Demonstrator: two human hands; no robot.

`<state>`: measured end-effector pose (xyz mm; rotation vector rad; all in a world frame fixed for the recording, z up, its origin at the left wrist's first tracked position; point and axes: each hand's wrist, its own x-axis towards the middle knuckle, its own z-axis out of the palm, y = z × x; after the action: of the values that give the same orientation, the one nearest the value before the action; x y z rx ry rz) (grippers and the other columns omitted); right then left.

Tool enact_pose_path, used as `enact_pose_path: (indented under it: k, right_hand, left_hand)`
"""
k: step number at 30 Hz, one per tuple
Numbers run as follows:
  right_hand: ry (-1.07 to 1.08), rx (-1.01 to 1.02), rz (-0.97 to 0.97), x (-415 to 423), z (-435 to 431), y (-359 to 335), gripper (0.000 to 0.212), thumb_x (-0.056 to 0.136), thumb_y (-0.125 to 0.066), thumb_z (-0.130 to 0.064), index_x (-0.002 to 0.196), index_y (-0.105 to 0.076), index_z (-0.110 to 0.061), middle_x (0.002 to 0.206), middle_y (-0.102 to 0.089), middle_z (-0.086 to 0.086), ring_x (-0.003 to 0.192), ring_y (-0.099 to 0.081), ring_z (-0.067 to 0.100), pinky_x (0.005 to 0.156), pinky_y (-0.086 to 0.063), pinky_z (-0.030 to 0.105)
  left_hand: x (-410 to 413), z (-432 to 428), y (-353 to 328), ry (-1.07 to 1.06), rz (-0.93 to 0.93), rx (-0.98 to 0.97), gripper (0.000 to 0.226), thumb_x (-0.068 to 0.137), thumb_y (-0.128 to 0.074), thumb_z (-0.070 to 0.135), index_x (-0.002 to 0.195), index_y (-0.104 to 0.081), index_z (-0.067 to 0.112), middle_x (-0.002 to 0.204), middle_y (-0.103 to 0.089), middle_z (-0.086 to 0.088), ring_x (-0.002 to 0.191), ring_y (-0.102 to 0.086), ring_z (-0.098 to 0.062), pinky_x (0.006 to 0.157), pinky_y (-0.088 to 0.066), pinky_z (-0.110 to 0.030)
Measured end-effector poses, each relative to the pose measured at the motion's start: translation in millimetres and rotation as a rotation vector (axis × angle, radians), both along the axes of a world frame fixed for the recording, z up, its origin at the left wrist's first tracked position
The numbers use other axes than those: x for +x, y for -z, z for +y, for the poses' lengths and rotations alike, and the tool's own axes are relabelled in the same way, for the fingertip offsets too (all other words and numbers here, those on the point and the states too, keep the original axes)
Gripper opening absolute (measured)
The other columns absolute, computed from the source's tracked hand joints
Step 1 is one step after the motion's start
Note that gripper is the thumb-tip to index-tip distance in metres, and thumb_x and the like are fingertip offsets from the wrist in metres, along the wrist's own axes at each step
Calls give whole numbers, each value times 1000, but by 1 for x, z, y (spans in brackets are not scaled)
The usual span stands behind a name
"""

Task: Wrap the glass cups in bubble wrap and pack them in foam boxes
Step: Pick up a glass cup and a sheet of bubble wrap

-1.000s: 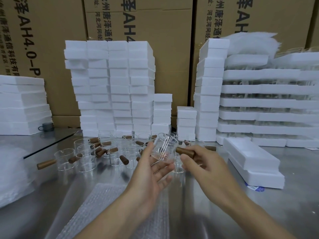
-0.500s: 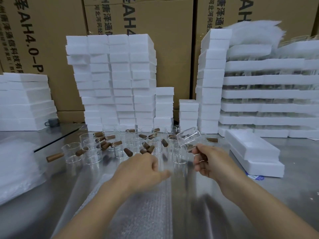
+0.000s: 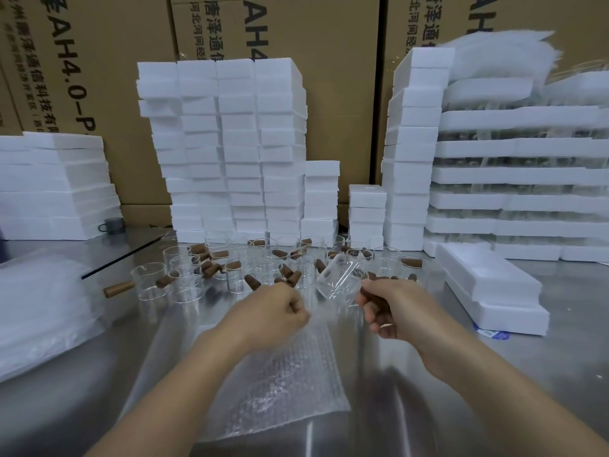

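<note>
Quick read on the grab. The glass cup is up off the steel table, tipped on its side just above the far edge of the bubble wrap sheet, with its mouth facing roughly away from me.

It looks thin-walled and clear, so I'd treat it as light, stiff, slick on the glass and very breakable. The safe place to hold it is the wooden handle, which should give some grip and keeps fingers off the wall. When rolling it, I'd cradle the body with flat fingers and not squeeze the rim.

Right hand: fingers are curled tight around that handle with the thumb across it, and nothing else is in it.

Left hand: fingers are folded in, close to a fist, right at the far edge of the sheet. It looks pinched on that edge (the wrap is see-through there, so I'm only fairly sure).

The wrap itself is soft and floppy and weighs almost nothing. My guess is it slides on the steel unless one edge is pinned.

The other cups sit packed close behind, so a careless swing of the handle could clip one. The open foam box waits off to the right, well clear of both hands.
</note>
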<state>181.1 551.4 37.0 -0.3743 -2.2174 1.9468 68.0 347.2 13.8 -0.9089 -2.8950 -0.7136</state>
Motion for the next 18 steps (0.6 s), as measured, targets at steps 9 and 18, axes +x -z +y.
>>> enact_pose_path:
  k: [9, 18]
  right_hand:
    - [12, 318, 23, 6, -2, 6, 29, 104, -54, -15, 78, -65, -6, 57, -59, 4, 44, -49, 11, 42, -36, 14]
    - [-145, 553, 14, 2, -3, 11, 36, 102, -64, -27, 69, -73, -19, 61, -63, -12, 65, -55, 8, 71, -43, 31]
  left_hand:
    - [2, -2, -13, 28, -62, 364, 36, 108, -60, 36, 94, -66, 3, 75, -61, -3, 63, -56, -13, 58, -47, -18]
    - [10, 5, -18, 71, -27, 539, 32, 108, -61, 34, 87, -66, 10, 70, -56, 10, 63, -51, -8, 67, -44, -26]
